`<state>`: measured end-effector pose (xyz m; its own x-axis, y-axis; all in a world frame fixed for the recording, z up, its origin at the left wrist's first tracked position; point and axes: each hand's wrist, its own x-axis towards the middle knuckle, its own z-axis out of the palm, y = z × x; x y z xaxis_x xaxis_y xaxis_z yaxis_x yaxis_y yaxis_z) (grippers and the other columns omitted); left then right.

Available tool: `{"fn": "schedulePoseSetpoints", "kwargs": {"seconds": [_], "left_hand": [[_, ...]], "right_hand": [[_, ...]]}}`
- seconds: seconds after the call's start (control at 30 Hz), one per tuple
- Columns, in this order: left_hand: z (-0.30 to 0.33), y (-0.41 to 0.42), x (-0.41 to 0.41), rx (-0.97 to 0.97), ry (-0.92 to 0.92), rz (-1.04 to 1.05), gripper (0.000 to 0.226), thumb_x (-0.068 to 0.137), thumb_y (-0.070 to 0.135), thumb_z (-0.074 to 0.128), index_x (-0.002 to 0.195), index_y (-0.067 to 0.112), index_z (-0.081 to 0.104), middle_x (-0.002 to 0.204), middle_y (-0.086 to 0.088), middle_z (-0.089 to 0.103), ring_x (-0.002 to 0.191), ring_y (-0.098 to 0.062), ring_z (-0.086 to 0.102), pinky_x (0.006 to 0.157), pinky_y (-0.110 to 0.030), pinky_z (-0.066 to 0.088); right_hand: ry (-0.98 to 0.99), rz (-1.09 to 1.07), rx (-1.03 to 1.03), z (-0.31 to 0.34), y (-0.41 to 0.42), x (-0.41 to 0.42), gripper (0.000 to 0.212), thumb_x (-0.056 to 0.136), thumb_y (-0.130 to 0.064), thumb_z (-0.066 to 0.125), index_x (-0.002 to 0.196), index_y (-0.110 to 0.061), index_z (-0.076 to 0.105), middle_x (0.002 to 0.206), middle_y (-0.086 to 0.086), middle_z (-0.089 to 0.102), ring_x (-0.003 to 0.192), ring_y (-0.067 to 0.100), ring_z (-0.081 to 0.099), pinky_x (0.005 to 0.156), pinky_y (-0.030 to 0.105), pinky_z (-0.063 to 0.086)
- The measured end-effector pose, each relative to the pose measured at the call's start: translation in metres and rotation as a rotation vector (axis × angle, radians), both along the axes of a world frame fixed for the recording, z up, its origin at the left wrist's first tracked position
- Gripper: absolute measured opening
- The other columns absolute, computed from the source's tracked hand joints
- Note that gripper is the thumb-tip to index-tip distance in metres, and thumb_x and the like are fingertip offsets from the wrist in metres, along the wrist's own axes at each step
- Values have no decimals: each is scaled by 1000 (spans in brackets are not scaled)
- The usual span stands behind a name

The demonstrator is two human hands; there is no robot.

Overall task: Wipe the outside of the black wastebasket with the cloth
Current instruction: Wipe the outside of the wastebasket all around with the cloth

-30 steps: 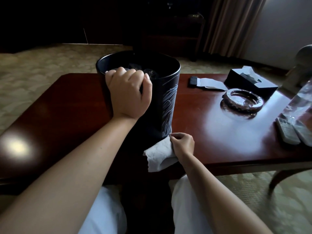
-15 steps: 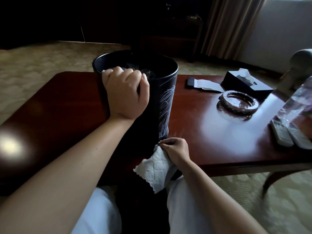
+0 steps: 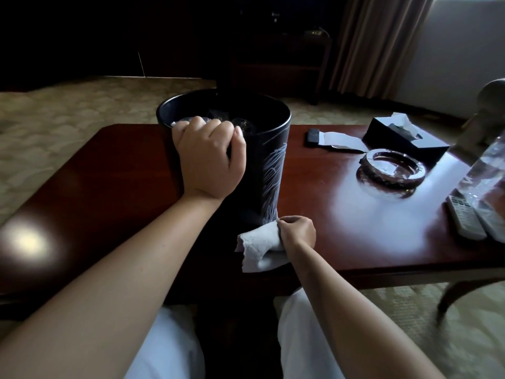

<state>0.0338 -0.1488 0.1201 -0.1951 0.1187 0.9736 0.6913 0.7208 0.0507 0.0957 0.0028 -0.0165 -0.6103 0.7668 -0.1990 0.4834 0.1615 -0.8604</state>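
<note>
The black wastebasket (image 3: 267, 165) with a pale line drawing on its side stands upright on the dark red table (image 3: 355, 231). My left hand (image 3: 209, 157) grips its near rim, fingers curled over the edge. Down at the basket's foot, my right hand (image 3: 296, 232) holds the white cloth (image 3: 259, 246) bunched against the lower right side of the basket. Part of the cloth lies on the table.
To the right on the table are a glass ashtray (image 3: 392, 168), a black tissue box (image 3: 407, 138), a small black item with white paper (image 3: 334, 139), two remotes (image 3: 467, 220) and a clear plastic bottle (image 3: 483, 173). My knees in white sit below the table's near edge.
My right hand dropped with the cloth past the table edge, then rose back to the basket's base. The left hand kept its hold on the rim.
</note>
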Motion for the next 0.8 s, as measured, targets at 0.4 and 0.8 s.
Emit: {"fn": "schedulePoseSetpoints", "kwargs": {"seconds": [0.4, 0.8], "left_hand": [[0, 1, 0, 7, 4, 11, 31, 89, 21, 44, 61, 20, 31, 52, 1, 39, 56, -25, 44, 69, -36, 29], [3, -2, 4, -7, -31, 15, 31, 89, 21, 44, 60, 20, 31, 52, -1, 45, 57, -25, 46, 69, -36, 28]], "right_hand": [[152, 180, 68, -11, -17, 29, 14, 75, -31, 73, 86, -23, 77, 88, -9, 74, 86, 3, 65, 82, 20, 49], [66, 214, 204, -3, -33, 37, 22, 80, -33, 67, 95, -19, 74, 97, -2, 72, 95, 14, 64, 79, 26, 46]]}}
